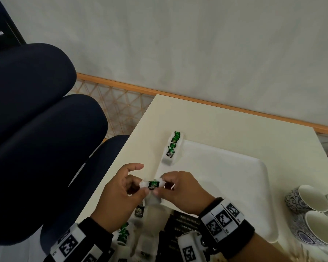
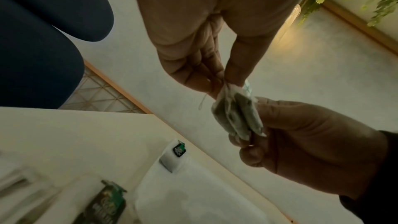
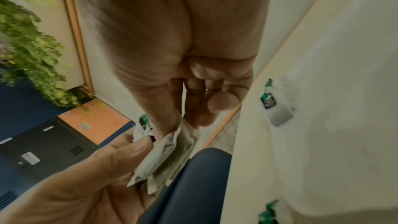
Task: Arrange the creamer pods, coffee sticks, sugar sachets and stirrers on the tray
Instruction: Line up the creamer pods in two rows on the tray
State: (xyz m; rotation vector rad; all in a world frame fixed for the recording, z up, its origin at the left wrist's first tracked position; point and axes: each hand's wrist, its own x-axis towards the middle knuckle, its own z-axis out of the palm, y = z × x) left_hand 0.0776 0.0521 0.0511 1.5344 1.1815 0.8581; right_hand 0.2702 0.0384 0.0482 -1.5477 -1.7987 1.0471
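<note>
Both hands, left hand (image 1: 121, 193) and right hand (image 1: 180, 190), pinch one sachet (image 1: 153, 185) between them.

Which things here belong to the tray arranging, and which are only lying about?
Belong:
white rectangular tray
green-and-white sachets on the tray's edge
green-and-white sachets held by both hands
black stick packets
left hand
right hand

Lying about:
blue-patterned white cups
dark blue chair
</note>
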